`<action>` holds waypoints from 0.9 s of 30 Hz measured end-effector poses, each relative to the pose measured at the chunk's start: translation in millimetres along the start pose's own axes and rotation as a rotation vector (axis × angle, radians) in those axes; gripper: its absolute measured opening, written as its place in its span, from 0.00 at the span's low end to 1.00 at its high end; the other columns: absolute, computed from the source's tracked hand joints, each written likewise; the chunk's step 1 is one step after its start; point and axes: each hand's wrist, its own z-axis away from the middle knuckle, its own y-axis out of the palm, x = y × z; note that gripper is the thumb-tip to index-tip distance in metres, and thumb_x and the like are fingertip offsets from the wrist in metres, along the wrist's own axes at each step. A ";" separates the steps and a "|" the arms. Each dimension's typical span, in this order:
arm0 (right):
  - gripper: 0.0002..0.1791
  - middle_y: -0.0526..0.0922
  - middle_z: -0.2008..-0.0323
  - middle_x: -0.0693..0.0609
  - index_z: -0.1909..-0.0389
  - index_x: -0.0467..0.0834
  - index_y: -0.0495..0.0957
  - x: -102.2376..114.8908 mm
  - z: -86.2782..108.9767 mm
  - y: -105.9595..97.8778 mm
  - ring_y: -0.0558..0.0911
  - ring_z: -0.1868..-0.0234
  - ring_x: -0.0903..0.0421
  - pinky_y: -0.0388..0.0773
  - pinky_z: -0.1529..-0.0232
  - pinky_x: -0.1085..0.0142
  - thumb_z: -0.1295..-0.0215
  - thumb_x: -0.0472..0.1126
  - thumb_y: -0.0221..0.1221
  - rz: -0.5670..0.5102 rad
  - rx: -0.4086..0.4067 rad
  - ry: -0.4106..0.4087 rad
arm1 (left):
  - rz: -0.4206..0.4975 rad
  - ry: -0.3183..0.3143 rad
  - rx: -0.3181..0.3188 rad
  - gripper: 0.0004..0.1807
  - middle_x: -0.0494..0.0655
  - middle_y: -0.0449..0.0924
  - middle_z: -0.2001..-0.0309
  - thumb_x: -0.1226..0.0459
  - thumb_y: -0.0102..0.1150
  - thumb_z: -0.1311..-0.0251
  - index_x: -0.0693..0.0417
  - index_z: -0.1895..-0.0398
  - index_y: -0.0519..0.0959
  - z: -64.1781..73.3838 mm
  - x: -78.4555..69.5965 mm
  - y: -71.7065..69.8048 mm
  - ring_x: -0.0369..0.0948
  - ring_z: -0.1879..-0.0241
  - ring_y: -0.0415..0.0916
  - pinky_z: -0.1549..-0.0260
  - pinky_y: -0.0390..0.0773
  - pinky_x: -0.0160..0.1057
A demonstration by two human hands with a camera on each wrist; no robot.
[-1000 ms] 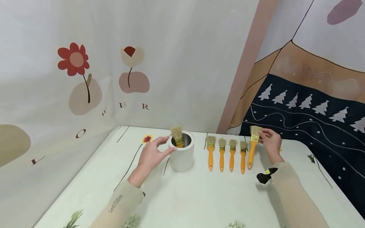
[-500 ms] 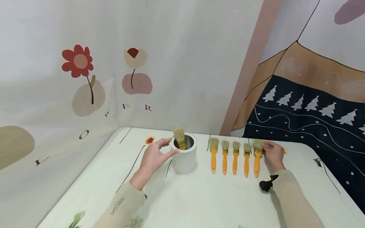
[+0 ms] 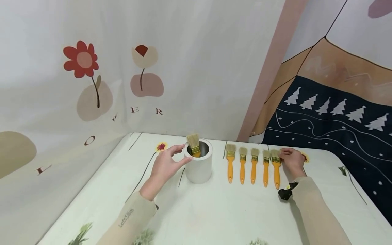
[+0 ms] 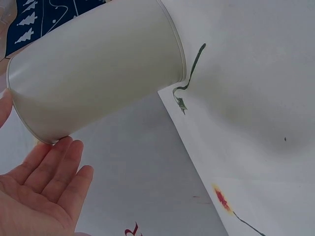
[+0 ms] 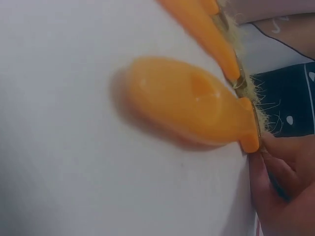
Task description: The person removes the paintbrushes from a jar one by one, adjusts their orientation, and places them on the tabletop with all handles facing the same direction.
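In the head view, my left hand (image 3: 166,165) holds the upper rim of a white cylindrical can (image 3: 198,172), thumb in front and fingers behind. A paintbrush (image 3: 193,141) stands bristles up inside it, its handle mostly hidden. The left wrist view shows fingers (image 4: 74,155) touching the rim of the can (image 4: 98,64). My right hand (image 3: 292,161) pinches the rightmost paintbrush (image 3: 277,173) near its bristles and metal band. That brush lies on the table, handle towards me. Seen from the right wrist, its orange handle (image 5: 177,101) is large and close.
Left of that brush several more paintbrushes (image 3: 253,170) lie in a row, bristles away from me. A white patterned cloth covers the table (image 3: 214,214). Behind stand a pale flower-print curtain (image 3: 196,68) and a dark cloth with white trees (image 3: 330,122) at the right.
My right hand has lowered the rightmost paintbrush onto the table, and the brush has shifted slightly left, close to its neighbour. My left hand keeps its place on the can.
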 end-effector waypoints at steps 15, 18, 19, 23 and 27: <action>0.19 0.79 0.39 0.39 0.38 0.39 0.75 26.4 9.9 -13.0 0.78 0.58 0.67 0.80 0.48 0.70 0.26 0.41 0.55 -0.161 -0.068 0.084 | -0.002 -0.004 0.015 0.34 0.49 0.84 0.43 0.47 0.72 0.47 0.45 0.36 0.78 -2.3 0.0 -1.6 0.50 0.41 0.80 0.48 0.81 0.52; 0.20 0.80 0.38 0.40 0.38 0.40 0.76 31.3 9.9 -13.6 0.75 0.63 0.73 0.80 0.46 0.69 0.27 0.42 0.56 -0.171 -0.075 0.092 | -0.003 -0.004 0.016 0.34 0.49 0.84 0.43 0.47 0.72 0.47 0.45 0.36 0.78 -2.7 0.5 -1.8 0.50 0.41 0.80 0.47 0.80 0.53; 0.20 0.80 0.38 0.41 0.38 0.41 0.76 32.8 10.0 -13.4 0.73 0.65 0.75 0.79 0.47 0.71 0.26 0.42 0.56 -0.173 -0.072 0.093 | -0.003 -0.004 0.016 0.34 0.49 0.84 0.43 0.47 0.72 0.47 0.45 0.36 0.78 -2.6 0.6 -1.8 0.50 0.41 0.80 0.47 0.80 0.53; 0.19 0.81 0.39 0.40 0.39 0.40 0.77 40.3 11.9 -11.7 0.70 0.69 0.79 0.78 0.54 0.77 0.28 0.41 0.57 -0.201 -0.087 0.060 | 0.003 -0.008 0.020 0.34 0.49 0.84 0.43 0.47 0.72 0.47 0.45 0.36 0.77 -2.0 -0.2 -2.1 0.50 0.41 0.80 0.48 0.80 0.53; 0.19 0.81 0.39 0.40 0.40 0.40 0.78 50.2 16.3 -8.3 0.71 0.69 0.80 0.76 0.58 0.83 0.28 0.42 0.57 -0.235 -0.079 0.021 | 0.003 -0.013 0.021 0.34 0.49 0.84 0.43 0.46 0.72 0.47 0.44 0.36 0.77 -2.0 0.2 -1.9 0.50 0.41 0.80 0.48 0.81 0.53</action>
